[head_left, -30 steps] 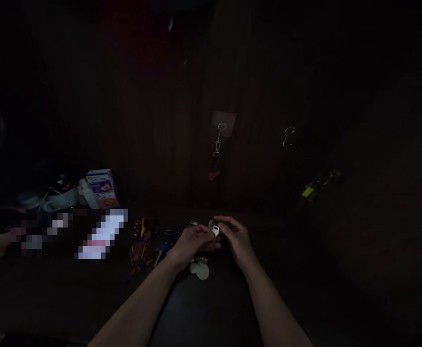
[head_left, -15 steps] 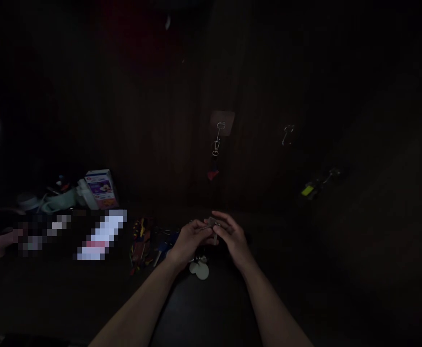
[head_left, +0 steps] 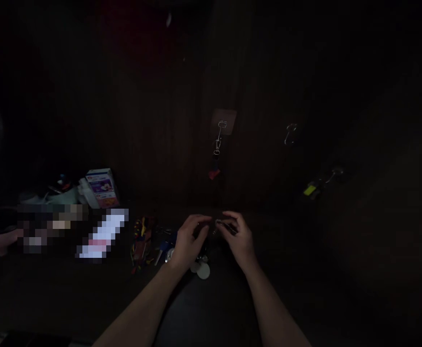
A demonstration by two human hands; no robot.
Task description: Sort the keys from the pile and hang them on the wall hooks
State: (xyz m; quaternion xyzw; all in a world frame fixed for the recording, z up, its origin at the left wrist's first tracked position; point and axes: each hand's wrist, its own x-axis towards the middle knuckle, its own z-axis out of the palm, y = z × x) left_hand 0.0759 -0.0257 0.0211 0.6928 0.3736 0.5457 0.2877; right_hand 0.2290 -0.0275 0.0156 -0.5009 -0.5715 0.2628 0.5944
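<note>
Head view: pinching metal piece (head_left: 217, 223) in right hand (head_left: 240, 237), with left hand (head_left: 188, 242) narrowly parted, keychain (head_left: 214, 172) already on hook (head_left: 220, 130), blue key (head_left: 164, 246) lying loose.

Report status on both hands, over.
Left hand open. Right hand pinching small metal item, too dark to identify. Pale disc near left hand.

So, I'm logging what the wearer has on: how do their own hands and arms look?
The left hand and right hand are ungloved. Both forearms are bare down to the picture's lower edge, with no sleeve, watch or bracelet visible. It's too dark to rule out rings.
</note>
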